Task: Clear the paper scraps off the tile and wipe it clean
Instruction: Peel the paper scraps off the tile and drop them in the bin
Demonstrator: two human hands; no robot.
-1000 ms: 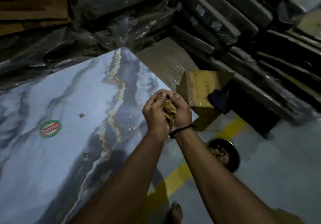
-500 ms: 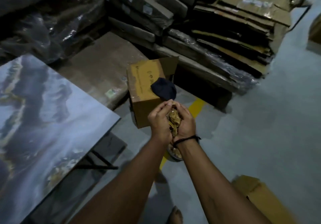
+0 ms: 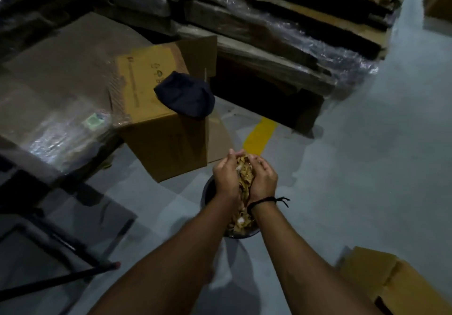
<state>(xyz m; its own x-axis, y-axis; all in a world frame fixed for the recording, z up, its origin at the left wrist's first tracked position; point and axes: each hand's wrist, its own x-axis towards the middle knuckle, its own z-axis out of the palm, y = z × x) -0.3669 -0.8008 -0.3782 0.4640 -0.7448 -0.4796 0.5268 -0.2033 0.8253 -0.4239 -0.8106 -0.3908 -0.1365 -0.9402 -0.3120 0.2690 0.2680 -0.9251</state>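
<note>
My left hand point(image 3: 226, 176) and my right hand point(image 3: 264, 180) are cupped together around a bunch of brown paper scraps point(image 3: 244, 175). They hover directly over a dark round bucket point(image 3: 208, 193) on the floor, which holds more scraps point(image 3: 241, 224) between my wrists. A dark blue cloth point(image 3: 186, 94) lies on top of a cardboard box point(image 3: 159, 109) behind the bucket. The marble tile is out of view; only its black metal stand point(image 3: 61, 243) shows at the lower left.
Wrapped flat packages point(image 3: 58, 77) lie to the left of the box. Stacks of cardboard and wrapped slabs point(image 3: 281, 33) fill the back. A second cardboard box point(image 3: 381, 280) sits at the lower right. A yellow line point(image 3: 260, 135) marks the grey floor.
The view has swung right, off the tile, and down. My hands, still holding the scraps, have moved from beside the tile to over the bucket.
</note>
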